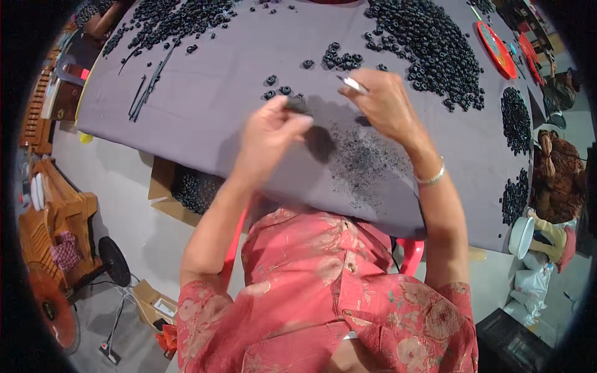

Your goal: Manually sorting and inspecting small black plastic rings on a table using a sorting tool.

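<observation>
My left hand (pixel 267 133) is raised over the near part of the table, its fingers pinching a small dark piece (pixel 297 105), blurred by motion. To its right, my right hand (pixel 385 102) is closed around a small tool with a pale metallic body (pixel 356 86) and a dark tip pointing left; its exact kind is unclear. Fine black trimmings (pixel 360 163) lie scattered on the cloth below both hands. Several loose black ring-shaped parts (pixel 285 91) sit just beyond my left hand, and a small cluster of them (pixel 341 60) lies beyond my right.
The grey-covered table (pixel 186 118) bears a large heap of black rings (pixel 429 46) at far right, another pile (pixel 174 22) at far left, and thin dark strips (pixel 149 87). Smaller piles (pixel 516 121) line the right edge, near a red plate (pixel 495 50). Below stands a cardboard box (pixel 163 180).
</observation>
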Demonstrator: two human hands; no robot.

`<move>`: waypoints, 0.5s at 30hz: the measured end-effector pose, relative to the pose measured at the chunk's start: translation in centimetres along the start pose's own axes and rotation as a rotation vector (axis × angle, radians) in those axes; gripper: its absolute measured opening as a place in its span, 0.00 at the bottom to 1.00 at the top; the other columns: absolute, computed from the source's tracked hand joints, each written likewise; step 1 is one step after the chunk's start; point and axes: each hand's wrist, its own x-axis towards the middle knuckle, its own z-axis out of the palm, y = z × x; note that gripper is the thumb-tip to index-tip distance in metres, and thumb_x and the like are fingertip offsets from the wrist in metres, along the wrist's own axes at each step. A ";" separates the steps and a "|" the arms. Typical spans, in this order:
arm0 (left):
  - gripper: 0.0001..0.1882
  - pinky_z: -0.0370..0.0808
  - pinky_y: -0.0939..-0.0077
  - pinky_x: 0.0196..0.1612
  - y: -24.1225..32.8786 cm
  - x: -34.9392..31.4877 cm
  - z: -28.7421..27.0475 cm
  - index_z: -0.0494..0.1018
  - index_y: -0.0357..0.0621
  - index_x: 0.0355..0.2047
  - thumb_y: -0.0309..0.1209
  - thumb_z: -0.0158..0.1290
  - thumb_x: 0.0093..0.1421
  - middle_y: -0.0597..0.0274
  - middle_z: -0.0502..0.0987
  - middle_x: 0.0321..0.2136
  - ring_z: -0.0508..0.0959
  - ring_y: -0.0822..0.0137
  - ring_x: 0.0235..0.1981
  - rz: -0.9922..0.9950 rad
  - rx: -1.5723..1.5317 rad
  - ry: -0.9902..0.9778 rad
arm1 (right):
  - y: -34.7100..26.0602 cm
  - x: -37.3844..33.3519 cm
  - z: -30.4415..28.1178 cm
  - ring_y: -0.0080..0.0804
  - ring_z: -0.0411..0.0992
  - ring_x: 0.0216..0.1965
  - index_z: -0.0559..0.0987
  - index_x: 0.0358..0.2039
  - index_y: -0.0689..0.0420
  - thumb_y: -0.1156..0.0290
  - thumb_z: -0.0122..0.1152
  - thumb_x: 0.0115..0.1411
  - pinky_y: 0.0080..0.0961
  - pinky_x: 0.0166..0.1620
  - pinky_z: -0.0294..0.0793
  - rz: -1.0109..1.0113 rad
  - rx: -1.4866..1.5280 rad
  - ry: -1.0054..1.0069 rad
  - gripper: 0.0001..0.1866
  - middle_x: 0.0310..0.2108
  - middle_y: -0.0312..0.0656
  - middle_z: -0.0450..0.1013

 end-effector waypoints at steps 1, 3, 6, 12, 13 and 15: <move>0.07 0.74 0.79 0.32 0.3 0.2 -0.7 0.71 0.37 0.37 0.24 0.55 0.58 0.67 0.75 0.26 0.75 0.73 0.26 0.087 0.265 0.160 | 0.5 1.2 0.4 0.45 0.67 0.23 0.77 0.28 0.64 0.74 0.57 0.55 0.31 0.30 0.68 0.030 -0.030 0.024 0.05 0.24 0.51 0.70; 0.07 0.73 0.79 0.30 -0.3 1.1 -2.7 0.73 0.36 0.35 0.24 0.56 0.57 0.67 0.74 0.24 0.75 0.74 0.24 0.195 0.355 0.265 | 2.0 3.3 2.1 0.47 0.70 0.27 0.78 0.32 0.61 0.75 0.56 0.54 0.34 0.33 0.69 -0.058 -0.114 0.036 0.06 0.28 0.49 0.72; 0.08 0.71 0.78 0.29 -0.8 1.9 -4.2 0.74 0.35 0.34 0.25 0.57 0.55 0.65 0.74 0.23 0.74 0.74 0.23 0.290 0.564 0.419 | 2.1 5.5 4.4 0.48 0.74 0.35 0.77 0.38 0.54 0.80 0.53 0.51 0.41 0.37 0.73 -0.209 -0.351 0.057 0.13 0.33 0.43 0.73; 0.09 0.71 0.76 0.28 -0.3 3.4 -5.2 0.74 0.35 0.34 0.26 0.58 0.53 0.60 0.75 0.24 0.75 0.73 0.23 0.324 0.972 0.468 | 1.9 7.4 5.0 0.44 0.76 0.35 0.78 0.33 0.54 0.77 0.59 0.47 0.39 0.38 0.75 -0.213 -0.585 -0.146 0.11 0.32 0.43 0.73; 0.09 0.71 0.76 0.27 -0.3 3.5 -5.6 0.74 0.35 0.34 0.26 0.57 0.53 0.59 0.76 0.24 0.75 0.74 0.23 0.334 1.042 0.410 | 1.6 7.2 4.7 0.44 0.76 0.35 0.78 0.33 0.54 0.77 0.59 0.47 0.39 0.38 0.75 -0.214 -0.582 -0.147 0.11 0.32 0.43 0.73; 0.08 0.70 0.78 0.27 -0.1 3.8 -5.6 0.74 0.35 0.33 0.26 0.57 0.54 0.61 0.75 0.23 0.73 0.75 0.22 0.287 0.915 0.424 | 1.2 6.2 3.5 0.47 0.74 0.31 0.77 0.30 0.55 0.75 0.56 0.50 0.41 0.32 0.72 -0.245 -0.420 0.056 0.06 0.28 0.42 0.72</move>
